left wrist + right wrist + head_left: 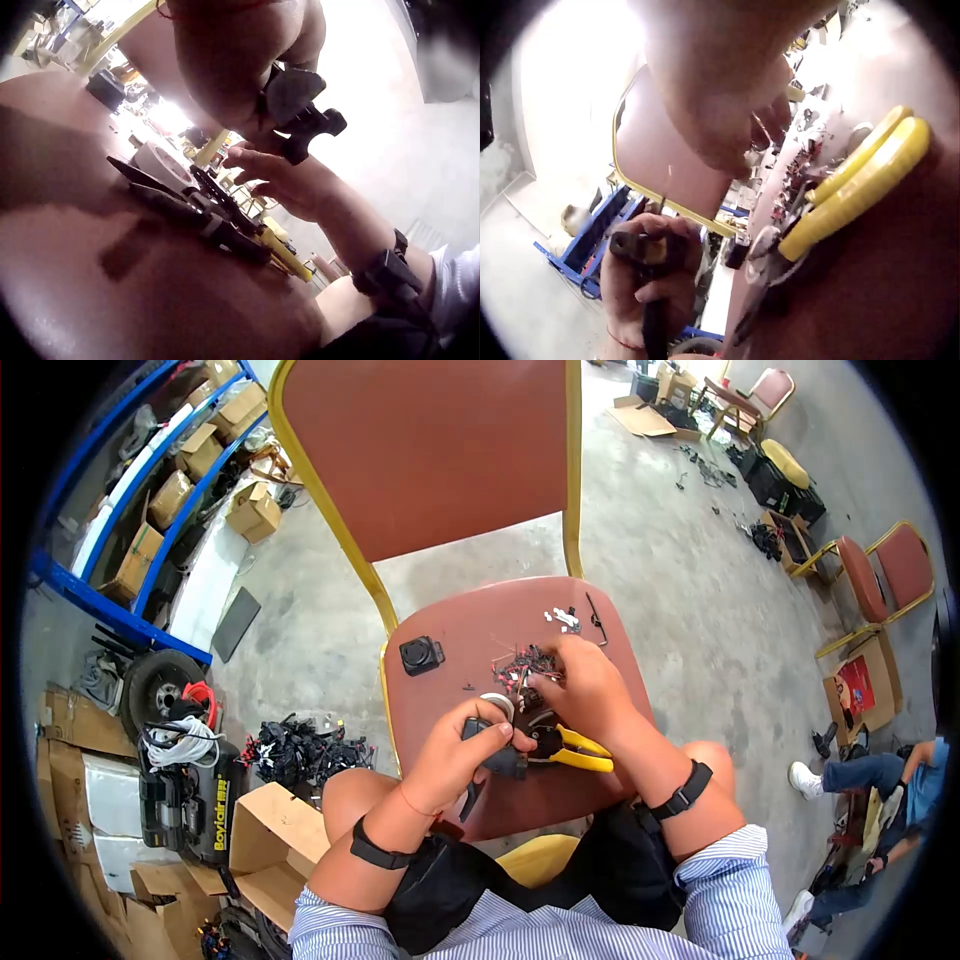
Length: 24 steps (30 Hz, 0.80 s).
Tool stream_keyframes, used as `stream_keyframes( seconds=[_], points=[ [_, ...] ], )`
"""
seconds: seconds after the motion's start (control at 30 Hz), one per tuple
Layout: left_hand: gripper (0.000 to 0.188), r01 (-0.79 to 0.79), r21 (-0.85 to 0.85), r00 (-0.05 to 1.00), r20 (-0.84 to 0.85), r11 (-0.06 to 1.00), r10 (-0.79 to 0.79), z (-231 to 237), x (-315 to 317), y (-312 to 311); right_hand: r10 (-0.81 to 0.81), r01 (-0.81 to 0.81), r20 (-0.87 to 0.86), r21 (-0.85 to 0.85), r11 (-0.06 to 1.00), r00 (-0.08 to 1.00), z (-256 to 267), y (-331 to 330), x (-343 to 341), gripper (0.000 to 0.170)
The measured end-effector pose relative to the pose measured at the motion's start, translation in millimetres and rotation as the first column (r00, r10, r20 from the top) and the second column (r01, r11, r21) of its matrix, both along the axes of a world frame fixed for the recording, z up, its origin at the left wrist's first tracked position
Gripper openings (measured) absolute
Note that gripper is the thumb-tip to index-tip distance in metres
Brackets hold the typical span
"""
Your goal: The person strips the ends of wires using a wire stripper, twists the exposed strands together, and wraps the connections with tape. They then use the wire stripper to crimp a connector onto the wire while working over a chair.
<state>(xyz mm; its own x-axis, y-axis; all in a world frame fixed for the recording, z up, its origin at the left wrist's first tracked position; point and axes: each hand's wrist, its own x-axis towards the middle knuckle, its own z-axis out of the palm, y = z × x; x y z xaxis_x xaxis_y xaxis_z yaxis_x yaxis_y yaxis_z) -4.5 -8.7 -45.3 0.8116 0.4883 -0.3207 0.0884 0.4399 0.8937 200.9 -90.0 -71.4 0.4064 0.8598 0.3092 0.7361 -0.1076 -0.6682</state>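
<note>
My left hand (450, 758) grips a dark grey and black plastic part (508, 762), its thumb laid across it. In the left wrist view the end of this part (311, 131) is forked. Just right of it, my right hand (590, 685) reaches over a pile of small connectors and wires (522, 665), thumb and fingers apart; in the left wrist view those fingers (259, 161) are loosely bent, with nothing seen between them. Yellow-handled pliers (582, 750) lie on the chair seat (430, 710) below the right hand. Beside the pliers is a white tape roll (161, 166).
A black square device (420, 655) sits on the seat's left, small white pieces (563, 619) and a black rod (596, 620) at the back right. The chair back (430, 450) rises beyond. A black heap of parts (305, 752) and an open carton (275, 830) are on the left floor.
</note>
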Motion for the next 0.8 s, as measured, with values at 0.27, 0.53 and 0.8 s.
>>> stream_keyframes(
  seconds=[0.27, 0.53, 0.8],
  points=[
    [0.005, -0.103, -0.086, 0.995, -0.005, 0.991, 0.103, -2.6, -6.8, 12.1, 0.390, -0.213, 0.221, -0.557, 0.803, 0.894, 33.9, -67.2, 9.1, 0.056],
    [0.042, 0.131, -0.164, 0.976, 0.194, 0.978, -0.098, -1.9, -0.4, 14.8, 0.333, -0.267, 0.042, -0.505, 0.821, 0.942, 12.8, -73.3, 9.4, 0.037],
    [0.031, 0.124, -0.150, 0.973, 0.211, 0.981, -0.091, -9.2, -7.6, 17.2, 0.174, -0.417, -0.492, -0.441, 0.795, 0.853, 47.9, -81.0, 40.2, 0.025]
  ],
)
